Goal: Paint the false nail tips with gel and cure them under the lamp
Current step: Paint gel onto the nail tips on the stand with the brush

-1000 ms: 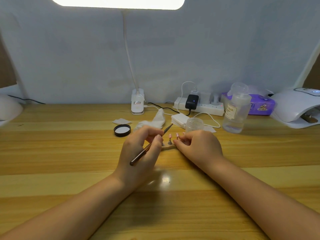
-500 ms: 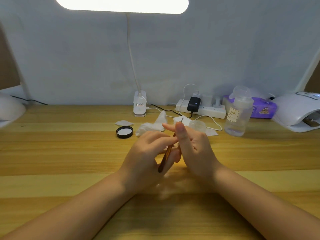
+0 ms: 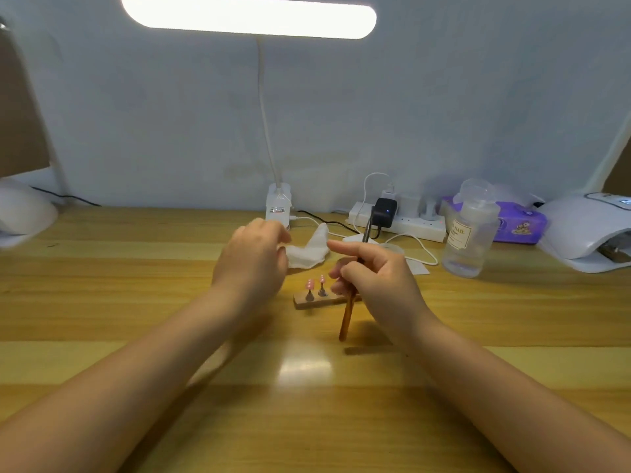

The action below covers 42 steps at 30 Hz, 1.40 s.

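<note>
False nail tips (image 3: 316,282) — two small pink ones show, each upright on a dark cone-footed peg. Pegs stand on a low wooden holder (image 3: 314,301) lying mid-bench, between the two hands. Holder's right end is hidden behind the brush and the right hand; whether more tips stand there cannot be told.

Right hand (image 3: 379,285): fingers curled round a gel brush (image 3: 349,310), forefinger stretched out leftward. Brush held near upright: brown handle end hanging below the fist, dark slim tip poking above it toward the back edge. Bristles too small to make out.

Left hand (image 3: 252,257): raised over the bench, blurred, back of the hand to the camera. Fingers loosely curled with nothing visible in them; fingertips sit right at a crumpled white cloth (image 3: 309,250), contact uncertain.

Bench (image 3: 102,302): pale wood planks, glossy, with a bright lamp reflection near the front.

Along the back edge: a white clip base with a thin stalk rising to a long glowing lamp bar (image 3: 249,17); a white power strip (image 3: 399,221) with a black adapter and white cables; a clear plastic pump bottle (image 3: 469,230), label only partly legible. Behind it a purple wipes pack (image 3: 512,223), half hidden.

Far right edge — a white, domed curing lamp (image 3: 587,230), cut off by the frame. Far left, a white rounded shape (image 3: 24,213), also cut off, unidentifiable.
</note>
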Available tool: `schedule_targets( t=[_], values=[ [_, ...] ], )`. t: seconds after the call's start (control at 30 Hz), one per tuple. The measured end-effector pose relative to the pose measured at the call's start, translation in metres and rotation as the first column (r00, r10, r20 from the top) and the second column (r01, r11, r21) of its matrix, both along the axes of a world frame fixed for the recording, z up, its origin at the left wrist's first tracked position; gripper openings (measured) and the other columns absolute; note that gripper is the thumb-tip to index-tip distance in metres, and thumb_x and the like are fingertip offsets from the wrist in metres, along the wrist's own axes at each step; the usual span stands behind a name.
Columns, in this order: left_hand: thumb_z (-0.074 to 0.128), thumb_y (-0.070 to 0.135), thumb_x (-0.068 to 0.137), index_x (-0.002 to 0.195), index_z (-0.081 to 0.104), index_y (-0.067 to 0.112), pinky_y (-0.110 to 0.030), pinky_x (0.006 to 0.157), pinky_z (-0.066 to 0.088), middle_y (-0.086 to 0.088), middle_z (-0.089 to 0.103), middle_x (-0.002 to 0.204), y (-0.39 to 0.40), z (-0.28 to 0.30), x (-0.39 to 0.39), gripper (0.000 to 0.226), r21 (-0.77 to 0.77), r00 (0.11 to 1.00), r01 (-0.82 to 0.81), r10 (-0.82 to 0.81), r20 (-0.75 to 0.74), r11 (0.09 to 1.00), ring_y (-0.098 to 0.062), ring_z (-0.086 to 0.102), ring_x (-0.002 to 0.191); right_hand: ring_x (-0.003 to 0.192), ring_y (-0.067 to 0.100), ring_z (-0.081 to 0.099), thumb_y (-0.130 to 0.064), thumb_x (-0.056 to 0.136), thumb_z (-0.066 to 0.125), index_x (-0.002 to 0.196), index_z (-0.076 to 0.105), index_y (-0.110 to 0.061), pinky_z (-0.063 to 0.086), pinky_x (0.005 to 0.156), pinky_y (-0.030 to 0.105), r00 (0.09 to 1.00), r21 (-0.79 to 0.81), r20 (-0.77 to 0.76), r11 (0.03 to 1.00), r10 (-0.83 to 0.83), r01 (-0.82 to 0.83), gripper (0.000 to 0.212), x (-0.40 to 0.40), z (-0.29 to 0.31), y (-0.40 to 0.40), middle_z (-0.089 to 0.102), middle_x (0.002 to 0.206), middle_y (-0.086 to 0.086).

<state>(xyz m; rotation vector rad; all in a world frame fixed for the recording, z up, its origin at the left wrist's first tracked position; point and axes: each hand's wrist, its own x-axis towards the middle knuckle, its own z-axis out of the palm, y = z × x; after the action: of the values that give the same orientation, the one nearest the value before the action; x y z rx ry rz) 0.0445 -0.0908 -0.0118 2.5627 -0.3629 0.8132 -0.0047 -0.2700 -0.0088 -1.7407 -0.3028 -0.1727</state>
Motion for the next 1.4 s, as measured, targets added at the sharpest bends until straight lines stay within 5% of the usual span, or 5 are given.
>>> schedule_targets(
  t=[0.23, 0.37, 0.7, 1.2, 1.4],
  values=[
    [0.050, 0.038, 0.098, 0.138, 0.049, 0.035, -0.043, 0.099, 0.042, 0.003, 0.054, 0.140, 0.003, -0.010, 0.057, 0.040, 0.323, 0.934, 0.099, 0.024, -0.357, 0.941, -0.025, 0.044, 0.128, 0.056, 0.013, 0.051, -0.006, 0.101, 0.040, 0.119, 0.056, -0.033, 0.047, 0.053, 0.024, 0.993, -0.079, 0.023, 0.990, 0.119, -0.117, 0.036, 0.000, 0.004, 0.003, 0.063, 0.088, 0.001],
    [0.051, 0.038, 0.096, 0.099, 0.063, 0.028, -0.036, 0.075, 0.044, -0.004, 0.066, 0.110, -0.006, -0.016, 0.062, 0.016, 0.419, 0.962, 0.026, 0.092, -0.259, 0.908, -0.026, 0.054, 0.103, 0.065, 0.019, 0.045, -0.006, 0.094, 0.052, 0.104, 0.063, -0.041, 0.045, 0.062, 0.031, 0.994, -0.149, 0.032, 0.983, 0.109, -0.103, 0.038, 0.001, 0.005, 0.001, 0.055, 0.081, -0.001],
    [0.059, 0.031, 0.092, 0.082, 0.061, 0.015, -0.032, 0.059, 0.042, -0.001, 0.059, 0.074, -0.009, 0.032, -0.006, 0.019, -0.588, 0.983, 0.111, -0.177, -0.055, 0.801, -0.013, 0.052, 0.067, 0.062, -0.001, 0.043, -0.012, 0.076, 0.068, 0.090, 0.066, -0.053, 0.040, 0.061, 0.010, 0.997, -0.229, 0.065, 0.973, 0.043, -0.027, 0.043, -0.001, 0.016, -0.003, 0.045, 0.114, -0.008],
    [0.045, 0.043, 0.089, 0.104, 0.029, 0.025, -0.008, 0.059, 0.042, 0.012, 0.047, 0.082, -0.019, 0.025, -0.057, 0.029, -0.179, 0.884, 0.466, -0.466, 0.043, 0.866, 0.003, 0.055, 0.071, 0.083, 0.003, 0.044, -0.008, 0.071, 0.072, 0.100, 0.063, -0.048, 0.043, 0.059, 0.010, 0.981, -0.275, 0.013, 0.944, 0.193, -0.182, 0.050, -0.012, 0.026, 0.005, 0.038, 0.116, -0.017],
    [0.020, 0.070, 0.076, 0.079, 0.042, 0.030, -0.018, 0.054, 0.038, 0.015, 0.047, 0.068, -0.020, 0.022, -0.061, 0.045, -0.050, 0.929, 0.356, -0.359, -0.088, 0.933, -0.004, 0.048, 0.059, 0.129, 0.011, 0.031, -0.011, 0.072, 0.073, 0.080, 0.066, -0.044, 0.042, 0.099, 0.041, 0.965, -0.460, 0.098, 0.871, 0.245, -0.174, 0.035, -0.017, 0.028, 0.005, 0.031, 0.137, -0.021]
  ],
)
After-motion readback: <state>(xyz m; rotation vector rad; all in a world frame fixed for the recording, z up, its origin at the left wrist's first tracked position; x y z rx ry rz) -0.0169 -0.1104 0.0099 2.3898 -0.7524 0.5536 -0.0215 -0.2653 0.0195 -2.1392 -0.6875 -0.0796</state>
